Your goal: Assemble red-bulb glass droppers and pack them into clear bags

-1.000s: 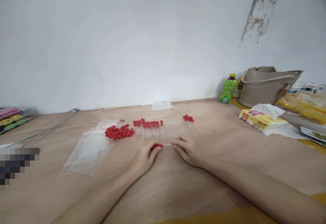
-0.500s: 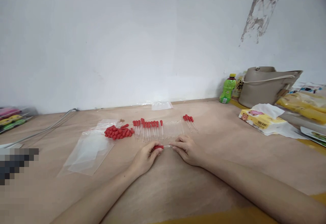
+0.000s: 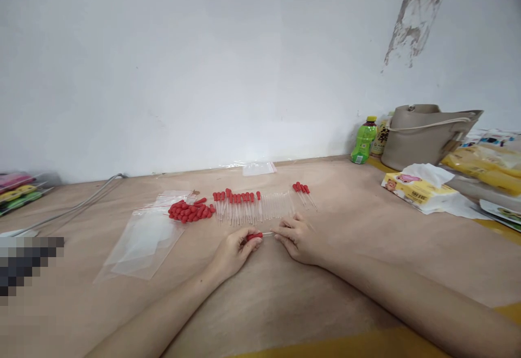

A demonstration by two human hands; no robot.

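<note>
1. Left hand (image 3: 238,248): grip closed on 1 smooth red bulb (image 3: 255,235), just in front of the droppers.
2. Right hand (image 3: 299,240): grip pinching 1 slim clear tube (image 3: 267,234), its end meeting the bulb's mouth.
3. Beyond: 4 loose droppers (image 3: 301,188) at right; a row of droppers (image 3: 245,198), too crowded to count, beside bare tubes (image 3: 277,206).
4. Left: heaped rounded bulbs (image 3: 190,212), uncountable, by flat see-through plastic bags (image 3: 134,249).
5. Worktop (image 3: 228,309): brown, creased, paper-like.

On the tabletop (image 3: 358,217) I see droppers (image 3: 239,199), with bulbs (image 3: 190,212) just to their left, tubes (image 3: 277,206) just to their right and, farther right, a tissue box (image 3: 419,194) before a bag (image 3: 419,144).
</note>
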